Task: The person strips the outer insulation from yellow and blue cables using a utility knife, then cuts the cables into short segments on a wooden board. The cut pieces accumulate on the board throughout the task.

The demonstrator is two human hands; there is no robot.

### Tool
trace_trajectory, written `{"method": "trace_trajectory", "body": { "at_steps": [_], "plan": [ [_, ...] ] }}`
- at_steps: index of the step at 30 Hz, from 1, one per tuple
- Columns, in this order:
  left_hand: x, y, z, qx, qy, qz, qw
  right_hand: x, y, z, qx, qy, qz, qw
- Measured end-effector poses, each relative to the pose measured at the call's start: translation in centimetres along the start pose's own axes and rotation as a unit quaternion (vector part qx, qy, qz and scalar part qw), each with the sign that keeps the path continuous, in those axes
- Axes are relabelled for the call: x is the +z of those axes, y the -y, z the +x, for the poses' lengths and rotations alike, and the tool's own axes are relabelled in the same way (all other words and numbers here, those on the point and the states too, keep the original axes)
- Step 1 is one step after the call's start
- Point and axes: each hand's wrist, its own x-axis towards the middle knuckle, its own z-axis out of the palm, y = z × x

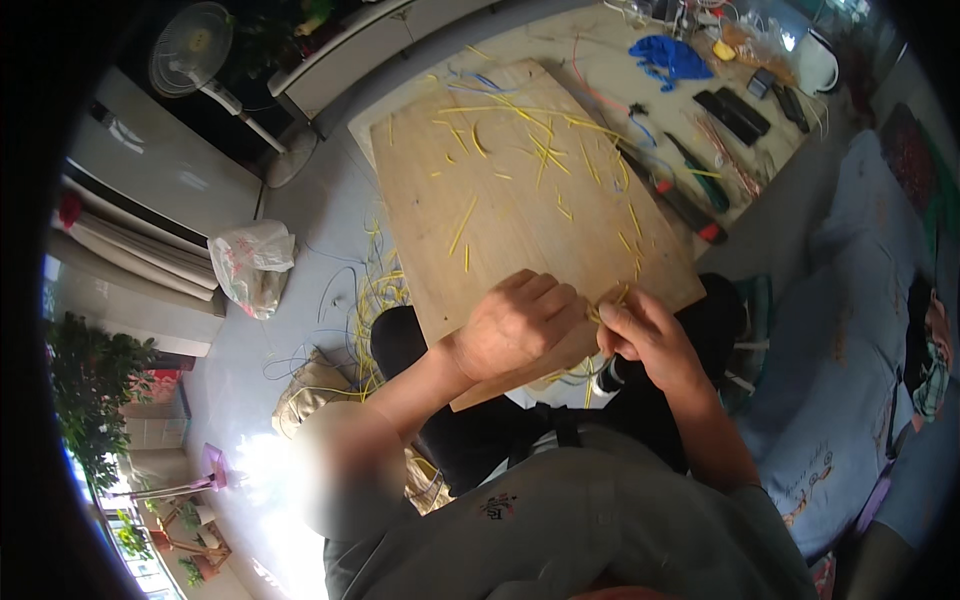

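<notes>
A wooden board (517,202) lies in front of me, its near corners between my knees. Short pieces of yellow wire insulation (463,225) are scattered across it. Over the board's near edge, my left hand (521,322) is closed in a fist, back upward; its fingertips are hidden. Just right of it, my right hand (649,330) pinches a small bunch of yellow wire (615,300) between thumb and fingers. The bunch reaches the left fist, but whether the fist grips it is hard to see.
A knife with a green handle (705,176), a red-and-black tool handle (690,214), bare copper strands (727,157) and a blue glove (671,58) lie on the table (600,45) beyond. Tangled yellow wire (375,300) and a plastic bag (255,262) are on the floor at left.
</notes>
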Motion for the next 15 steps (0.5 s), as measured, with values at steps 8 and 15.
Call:
{"method": "trace_trajectory", "body": {
  "at_steps": [8,15],
  "plan": [
    [-0.2,-0.1,0.4,0.003,0.033,-0.125,0.992,-0.8,1.2,-1.1,-0.021,0.03,-0.152,0.988],
    [-0.2,-0.6,0.5,-0.025,0.093,-0.254,0.962,-2.1,2.5,-1.8,-0.028,0.133,-0.199,0.971]
  ]
}}
